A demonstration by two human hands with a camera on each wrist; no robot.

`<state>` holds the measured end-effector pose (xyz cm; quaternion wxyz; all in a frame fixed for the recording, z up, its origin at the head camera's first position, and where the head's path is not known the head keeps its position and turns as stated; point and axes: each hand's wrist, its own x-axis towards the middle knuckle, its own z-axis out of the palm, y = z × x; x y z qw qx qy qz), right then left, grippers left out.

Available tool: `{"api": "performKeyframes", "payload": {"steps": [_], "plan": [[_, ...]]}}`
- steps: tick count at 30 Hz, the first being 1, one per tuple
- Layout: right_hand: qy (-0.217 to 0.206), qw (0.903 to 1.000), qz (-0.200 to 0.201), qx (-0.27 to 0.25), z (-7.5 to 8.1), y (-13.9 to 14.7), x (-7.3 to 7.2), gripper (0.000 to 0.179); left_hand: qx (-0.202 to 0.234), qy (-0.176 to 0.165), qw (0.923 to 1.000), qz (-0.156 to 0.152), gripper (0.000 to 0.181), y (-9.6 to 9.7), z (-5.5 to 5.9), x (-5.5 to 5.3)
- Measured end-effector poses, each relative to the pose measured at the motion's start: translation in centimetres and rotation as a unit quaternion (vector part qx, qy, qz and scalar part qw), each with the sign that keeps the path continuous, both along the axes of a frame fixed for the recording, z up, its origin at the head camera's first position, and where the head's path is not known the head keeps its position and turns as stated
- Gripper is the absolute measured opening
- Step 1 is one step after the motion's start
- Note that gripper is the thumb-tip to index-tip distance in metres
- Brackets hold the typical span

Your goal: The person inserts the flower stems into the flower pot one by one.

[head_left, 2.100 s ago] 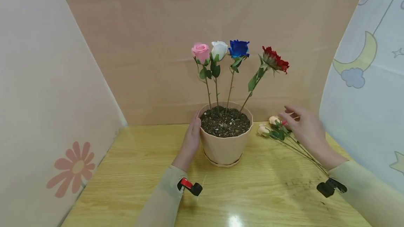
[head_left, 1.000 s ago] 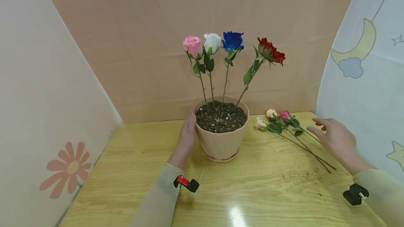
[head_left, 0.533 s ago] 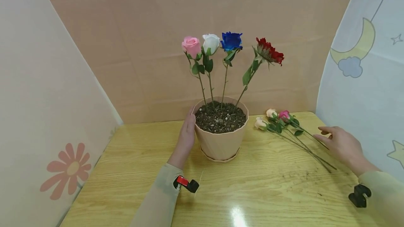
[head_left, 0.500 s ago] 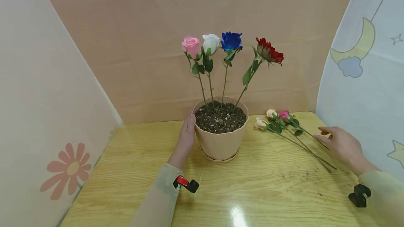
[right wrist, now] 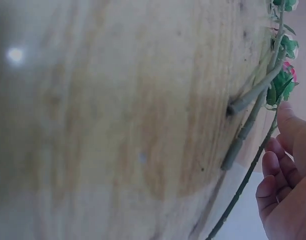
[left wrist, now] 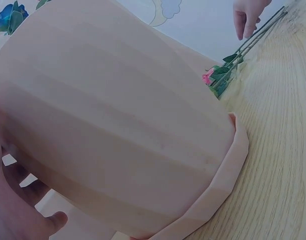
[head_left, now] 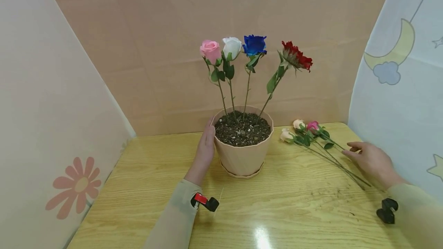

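Observation:
In the head view a beige flower pot (head_left: 243, 158) filled with dark soil holds a pink rose (head_left: 210, 51), a white rose (head_left: 232, 47), a blue rose (head_left: 255, 45) and a leaning dark red flower (head_left: 296, 55). My left hand (head_left: 204, 147) rests against the pot's left side, fingers laid along its wall. At the right, my right hand (head_left: 373, 161) pinches the stem of a deep pink rose (head_left: 313, 126) between thumb and fingers. Its flower head lies beside two cream roses (head_left: 286, 135) on the table. The right wrist view shows the stem (right wrist: 245, 182) running past my fingers.
The wooden table (head_left: 155, 183) carries scattered soil crumbs (head_left: 330, 194) at the right. A saucer (head_left: 242, 176) sits under the pot. A beige backdrop (head_left: 155, 49) stands behind, with pale side walls, the right one (head_left: 408, 118) close to my right hand.
My right hand moved from over the rose heads rightward and down toward the stems, then slightly left, closing on the deep pink rose's stem. The left hand stays against the pot.

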<state>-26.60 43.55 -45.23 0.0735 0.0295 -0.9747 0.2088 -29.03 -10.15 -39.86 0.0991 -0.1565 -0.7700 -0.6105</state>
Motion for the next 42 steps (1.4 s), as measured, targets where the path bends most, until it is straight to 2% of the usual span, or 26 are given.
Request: {"api": "performKeyframes", "payload": {"steps": [12, 20, 27, 33, 42], "plan": [[-0.027, 0.9994, -0.018, -0.013, -1.0, 0.4, -0.8, 0.067, -0.009, -0.01, 0.9999, -0.004, 0.05, -0.1, 0.2, 0.3], [-0.032, 0.999, -0.025, -0.018, -0.5, 0.2, -0.6, 0.056, -0.003, -0.003, 1.0, -0.001, 0.049, 0.0, 0.2, 0.1], [-0.019, 0.9989, -0.04, -0.018, 0.0, -0.1, -0.3, 0.054, -0.001, 0.001, 1.0, -0.003, 0.05, 0.0, 0.0, 0.0], [-0.026, 0.9991, -0.027, -0.019, 0.4, -0.5, 0.0, 0.049, -0.002, -0.005, 1.0, -0.001, 0.053, -0.1, 0.0, 0.1], [-0.035, 0.9994, -0.003, -0.004, -0.1, -0.2, 0.2, 0.045, -0.003, -0.008, 1.0, 0.003, 0.051, -0.1, 0.0, 0.1]]}}
